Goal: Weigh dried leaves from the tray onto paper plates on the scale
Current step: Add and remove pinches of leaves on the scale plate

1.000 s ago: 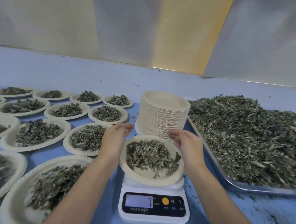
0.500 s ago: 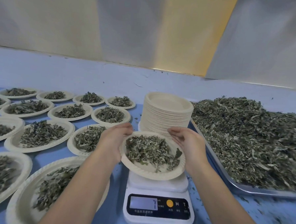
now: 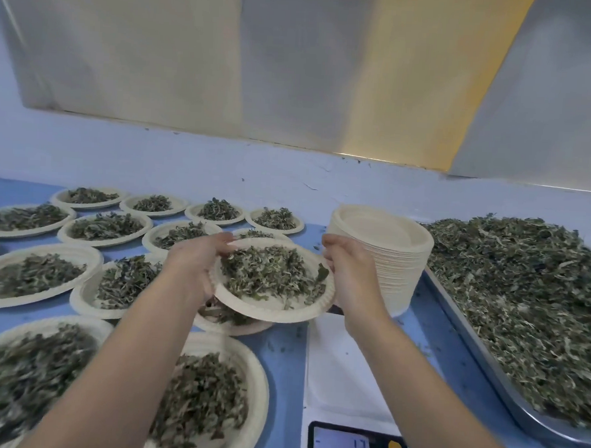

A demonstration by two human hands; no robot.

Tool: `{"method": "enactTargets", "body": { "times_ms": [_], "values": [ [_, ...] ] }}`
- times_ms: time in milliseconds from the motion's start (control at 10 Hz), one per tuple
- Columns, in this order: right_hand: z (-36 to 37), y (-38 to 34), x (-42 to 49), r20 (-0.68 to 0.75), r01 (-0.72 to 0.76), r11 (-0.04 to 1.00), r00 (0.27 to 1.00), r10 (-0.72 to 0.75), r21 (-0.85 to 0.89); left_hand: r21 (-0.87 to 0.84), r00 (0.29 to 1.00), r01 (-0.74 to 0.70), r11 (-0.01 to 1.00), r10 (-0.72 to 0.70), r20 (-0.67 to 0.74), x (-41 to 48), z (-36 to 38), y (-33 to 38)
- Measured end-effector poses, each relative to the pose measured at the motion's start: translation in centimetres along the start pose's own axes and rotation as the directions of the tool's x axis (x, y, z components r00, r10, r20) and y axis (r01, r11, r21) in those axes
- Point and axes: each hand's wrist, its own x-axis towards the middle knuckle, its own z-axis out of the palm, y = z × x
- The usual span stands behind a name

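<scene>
both hands grip one filled paper plate [image 3: 272, 303] by its opposite rims, the left hand [image 3: 196, 263] and right hand [image 3: 349, 274] holding it in the air left of the scale [image 3: 344, 373]. nearest, the scale's bare platform and a display reading 12, its front edge cut off. forearms reach forward. under the held plate another plate is mostly hidden. beyond stand the plate stack [image 3: 388, 252] and the tray [image 3: 479, 353] of leaves [image 3: 523, 297].

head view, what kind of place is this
Probably a small workroom for portioning dried herbs or tea, not a home kitchen: a metal tray heaped with dried leaves, a digital scale, a tall stack of paper plates, and many filled plates in rows on a blue table.
</scene>
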Motion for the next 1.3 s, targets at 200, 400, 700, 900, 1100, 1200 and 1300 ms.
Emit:
{"method": "enactTargets", "body": {
  "times_ms": [200, 400, 700, 900, 1100, 1200, 1300],
  "values": [
    [4.0, 0.2, 2.2, 0.079, -0.081, 0.990, 0.993, 0.091, -0.119, -0.073, 0.944, -0.182, 0.981, 0.153, -0.293, 3.7, -1.5, 2.7],
    [7.9, 0.1, 4.6, 0.260, -0.479, 0.862, 0.865, 0.430, 0.167, -0.087, 0.889, -0.259, 0.962, 0.202, -0.410, 6.7, -1.8, 3.9],
    [13.5, 1.8, 13.2, 0.121, -0.424, 0.885, 0.905, 0.408, 0.190, -0.123, 0.917, -0.296, 0.947, 0.246, -0.313, 10.2, -3.0, 5.6],
    [15.2, 3.5, 17.9, -0.049, -0.375, 0.922, 0.923, 0.381, 0.102, -0.141, 0.930, -0.221, 0.965, 0.165, -0.327, 12.8, -3.8, 5.6],
    [16.5, 4.2, 19.3, -0.026, -0.430, 0.897, 0.900, 0.435, 0.101, -0.180, 0.932, -0.222, 0.958, 0.155, -0.328, 13.1, -3.7, 5.2],
    [16.7, 4.3, 19.3, 0.010, -0.467, 0.874, 0.883, 0.470, 0.132, -0.192, 0.932, -0.238, 0.952, 0.168, -0.321, 12.8, -3.5, 5.0],
    [16.9, 4.5, 19.1, 0.054, -0.460, 0.871, 0.887, 0.458, 0.171, -0.207, 0.932, -0.246, 0.947, 0.173, -0.318, 12.6, -3.5, 4.8]
  ]
}}
